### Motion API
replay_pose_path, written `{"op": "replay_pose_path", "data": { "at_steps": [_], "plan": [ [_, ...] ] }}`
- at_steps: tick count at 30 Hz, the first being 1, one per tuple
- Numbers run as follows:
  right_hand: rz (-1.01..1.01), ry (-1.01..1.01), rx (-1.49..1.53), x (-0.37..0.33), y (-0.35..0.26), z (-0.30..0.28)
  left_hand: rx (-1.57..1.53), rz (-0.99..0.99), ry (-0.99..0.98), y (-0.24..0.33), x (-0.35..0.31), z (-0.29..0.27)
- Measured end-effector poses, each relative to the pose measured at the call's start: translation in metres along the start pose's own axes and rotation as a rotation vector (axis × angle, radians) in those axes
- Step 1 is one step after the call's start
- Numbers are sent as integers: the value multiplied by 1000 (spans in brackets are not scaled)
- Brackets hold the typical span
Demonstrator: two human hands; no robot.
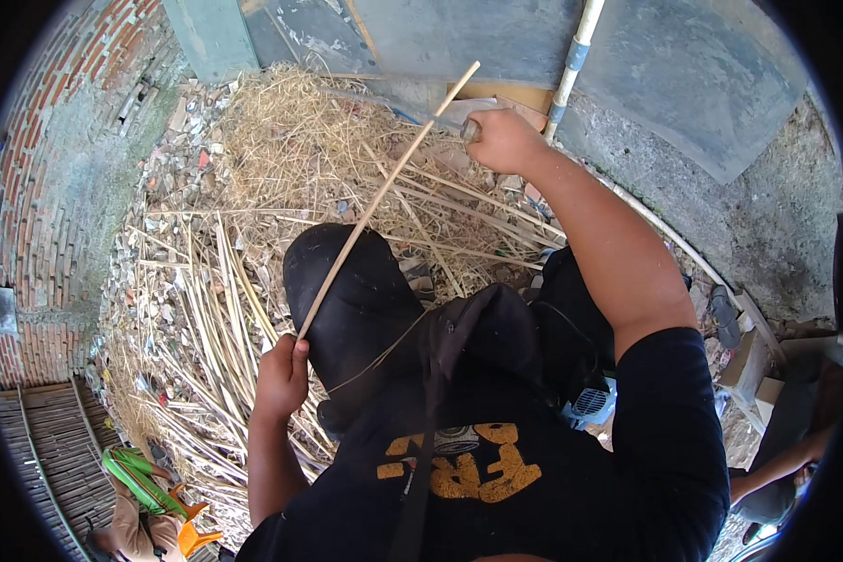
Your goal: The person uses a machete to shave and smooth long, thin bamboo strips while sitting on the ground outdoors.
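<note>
My left hand (283,379) is closed round the lower end of a long, thin bamboo stick (373,204). The stick slants up and away to the right, passing over my dark-trousered left knee. Farther off, my right hand (508,142) grips the short handle of a long-bladed knife (469,131). Its greyish blade points left and crosses the stick near the upper end; I cannot tell whether the two touch. Below the blade lies a heap of pale, curly shavings (286,140).
Many split bamboo strips (220,323) lie on the rubble to my left. A brick wall (47,206) stands at the left, with grey panels (478,37) and a white pipe (571,70) ahead. Other people sit at the lower left (145,525) and right (782,468).
</note>
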State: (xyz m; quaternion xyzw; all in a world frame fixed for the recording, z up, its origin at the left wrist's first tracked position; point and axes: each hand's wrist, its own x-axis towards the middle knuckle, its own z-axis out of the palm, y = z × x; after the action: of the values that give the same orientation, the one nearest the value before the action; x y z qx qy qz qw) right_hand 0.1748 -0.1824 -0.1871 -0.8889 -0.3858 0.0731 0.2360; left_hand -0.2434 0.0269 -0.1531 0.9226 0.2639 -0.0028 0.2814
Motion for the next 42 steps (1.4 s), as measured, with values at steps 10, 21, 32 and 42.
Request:
{"op": "replay_pose_path", "data": {
  "at_steps": [10,21,32,42],
  "plan": [
    [-51,-184,37,-16,-33,0,-24,8,-2,-11,1,10],
    [-99,-139,-34,-21,-44,0,-24,38,10,-10,-4,6],
    [-62,-187,-77,-29,-53,-12,-41,-19,-57,-1,-11,-9],
    [-99,40,88,-18,-33,3,-131,10,22,-16,-11,10]
  ]
}}
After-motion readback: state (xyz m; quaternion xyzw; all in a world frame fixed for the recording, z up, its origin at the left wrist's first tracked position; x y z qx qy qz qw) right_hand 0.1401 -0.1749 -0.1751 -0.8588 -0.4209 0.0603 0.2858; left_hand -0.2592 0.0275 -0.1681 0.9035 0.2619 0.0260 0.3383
